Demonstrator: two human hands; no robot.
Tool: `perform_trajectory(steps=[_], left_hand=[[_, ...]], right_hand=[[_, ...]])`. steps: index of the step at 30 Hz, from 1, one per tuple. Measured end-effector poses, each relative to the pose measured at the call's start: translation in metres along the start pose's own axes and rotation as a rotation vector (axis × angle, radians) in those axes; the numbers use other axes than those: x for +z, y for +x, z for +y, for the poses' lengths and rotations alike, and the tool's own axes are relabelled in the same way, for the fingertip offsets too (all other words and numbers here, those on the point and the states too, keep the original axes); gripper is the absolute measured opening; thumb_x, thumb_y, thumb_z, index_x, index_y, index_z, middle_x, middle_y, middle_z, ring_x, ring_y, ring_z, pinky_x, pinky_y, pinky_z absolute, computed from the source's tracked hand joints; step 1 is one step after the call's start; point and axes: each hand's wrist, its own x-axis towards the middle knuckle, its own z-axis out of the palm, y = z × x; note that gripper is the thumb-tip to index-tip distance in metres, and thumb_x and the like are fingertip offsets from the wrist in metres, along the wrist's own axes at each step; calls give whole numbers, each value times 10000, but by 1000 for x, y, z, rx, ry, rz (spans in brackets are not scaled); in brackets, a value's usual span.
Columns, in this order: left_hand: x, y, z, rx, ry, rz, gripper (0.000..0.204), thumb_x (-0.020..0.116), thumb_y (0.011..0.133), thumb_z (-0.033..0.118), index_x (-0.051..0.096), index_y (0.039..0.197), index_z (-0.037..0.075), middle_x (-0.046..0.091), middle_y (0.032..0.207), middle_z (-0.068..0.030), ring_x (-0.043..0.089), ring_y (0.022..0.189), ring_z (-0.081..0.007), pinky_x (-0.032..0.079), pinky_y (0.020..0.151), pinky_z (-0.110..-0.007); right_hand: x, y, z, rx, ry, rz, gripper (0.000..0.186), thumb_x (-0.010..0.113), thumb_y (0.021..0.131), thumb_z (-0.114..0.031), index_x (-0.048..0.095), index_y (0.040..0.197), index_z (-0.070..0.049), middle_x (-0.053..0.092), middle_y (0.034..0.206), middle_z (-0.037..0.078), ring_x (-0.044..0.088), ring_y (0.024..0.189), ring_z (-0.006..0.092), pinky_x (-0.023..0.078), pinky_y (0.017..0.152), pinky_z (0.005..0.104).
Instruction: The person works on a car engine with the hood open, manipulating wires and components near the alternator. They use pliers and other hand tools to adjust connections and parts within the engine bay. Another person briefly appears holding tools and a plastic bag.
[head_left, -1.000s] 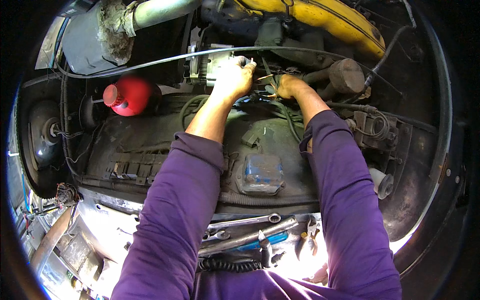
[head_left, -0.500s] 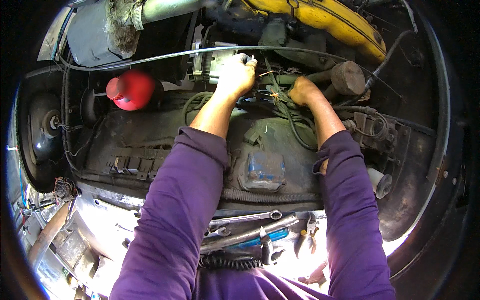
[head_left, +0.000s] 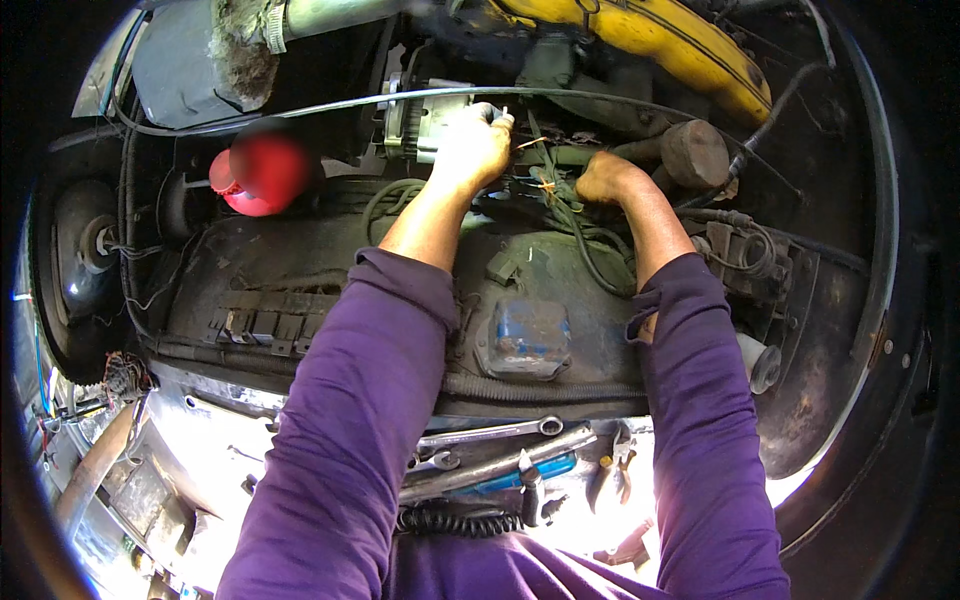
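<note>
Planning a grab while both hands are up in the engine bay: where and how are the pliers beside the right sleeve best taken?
Likely by both handles, coming from above and the near side with the right hand: the pliers lie with their nose pointing away and the handles spread toward the body. The right sleeve shows just to their right.

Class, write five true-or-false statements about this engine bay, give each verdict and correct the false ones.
1. The left hand is nearer the silver alternator than the right hand is. True.
2. The right hand is at the red container. False: it is beside the green cables.
3. The pliers lie to the right of the ring-ended wrench. True.
4. The curved casing at the top is blue. False: the casing is yellow.
5. Both sleeves are purple. True.
</note>
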Motion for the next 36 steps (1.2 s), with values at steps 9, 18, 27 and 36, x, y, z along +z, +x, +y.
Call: perform_trajectory(steps=[9,18,27,36], left_hand=[[-8,-6,11,-41,9,-53,358,582,977,335,692,1105,19,704,1092,-220,660,1074,-361,494,947,-428],[-2,-3,5,1,35,-4,375,638,961,373,718,1106,36,733,1023,-193,690,972,-305,510,885,-385],[2,0,0,15,7,12,344,642,964,347,721,1085,34,739,989,-176,693,932,-294,514,851,-377],[-3,1,-2,26,96,-104,404,568,981,358,688,1147,10,683,1159,-233,628,1138,-378,474,987,-443]], right_hand=[[42,-12,4,-287,-412,325,263,591,874,-97,709,1106,-65,732,1088,176,694,1068,345,572,876,440],[47,-21,10,-389,-522,499,231,587,887,-127,741,1052,-78,715,1116,149,733,968,333,590,798,427],[52,-12,11,-406,-251,516,287,619,886,-187,697,1131,-60,678,1118,192,672,1043,374,538,909,459],[40,2,16,-288,460,648,399,657,892,-213,634,1212,25,658,1165,312,628,1126,455,488,994,478]])
